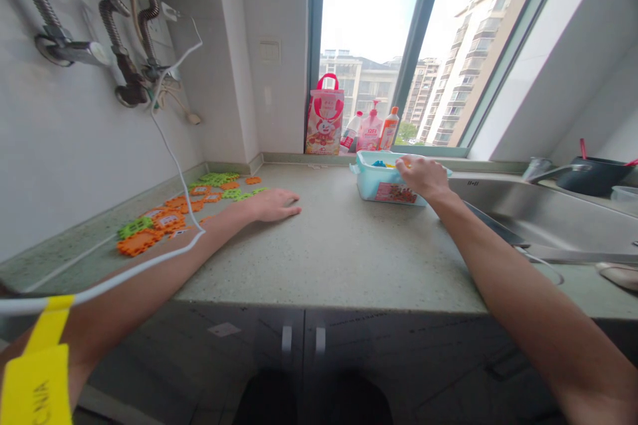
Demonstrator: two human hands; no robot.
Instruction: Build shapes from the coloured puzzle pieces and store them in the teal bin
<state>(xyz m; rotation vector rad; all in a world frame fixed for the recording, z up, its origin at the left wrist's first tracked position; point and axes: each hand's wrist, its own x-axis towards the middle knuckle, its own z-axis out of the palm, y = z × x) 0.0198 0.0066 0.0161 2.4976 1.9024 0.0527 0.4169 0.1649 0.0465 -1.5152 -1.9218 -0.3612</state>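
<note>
On the countertop (pixel 319 246), my left hand (pixel 276 204) rests with fingers stretched out and nothing in them. Just left of it lie orange and green plastic puzzle-like pieces (pixel 167 219), several of them grouped along the wall. My right hand (pixel 425 176) is over the right part of a light blue plastic bin (pixel 367 186) with a picture label on its front. Its fingers are curled down at the opening, and what they hold, if anything, is hidden. Blue and yellow pieces (pixel 379 164) show inside the bin.
A steel sink (pixel 563 219) with a faucet (pixel 558 174) and a dark pot (pixel 593 176) is at the right. Pink packaging (pixel 325 121) and several bottles (pixel 369 131) line the windowsill. A white cable (pixel 172 153) hangs across my left forearm.
</note>
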